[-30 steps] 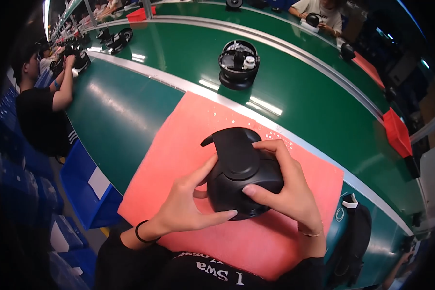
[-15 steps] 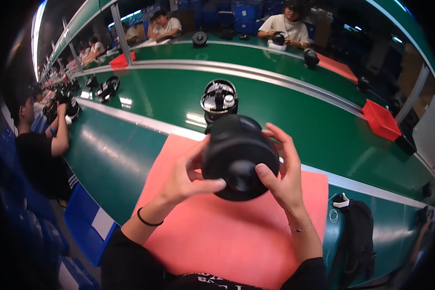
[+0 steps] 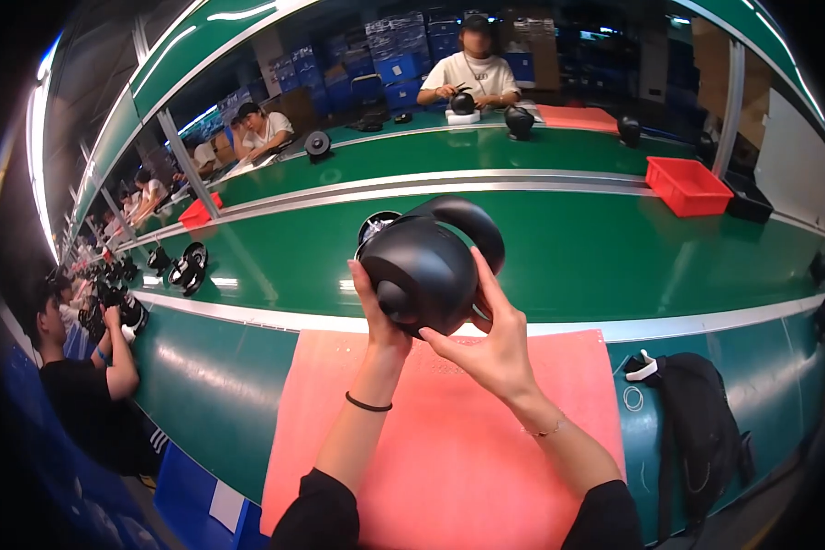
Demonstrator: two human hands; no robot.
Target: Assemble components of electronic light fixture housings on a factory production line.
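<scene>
Held up above the pink mat [image 3: 367,431] is a glossy black ball-shaped housing [image 3: 426,266] with a round knob-like end facing the lower left and a curved arm or ring on its upper right. My left hand [image 3: 382,316] grips its lower left side, fingers mostly hidden behind it. From the right, my right hand [image 3: 495,344] holds its lower edge, thumb beneath and fingers along the side. Just behind it, an open round unit [image 3: 374,223] with shiny inner parts shows only in part.
A black bag [image 3: 701,412] and a coiled white cord [image 3: 632,398] lie right of the mat. Beyond the metal rail, a red bin [image 3: 687,186] stands far right. More black units [image 3: 190,268] sit at left near a co-worker [image 3: 92,357]. Another person [image 3: 472,78] works opposite.
The black housing has turned in my hands, its round end swinging from facing me to the lower left. Both hands shifted their grip. The view tilted upward.
</scene>
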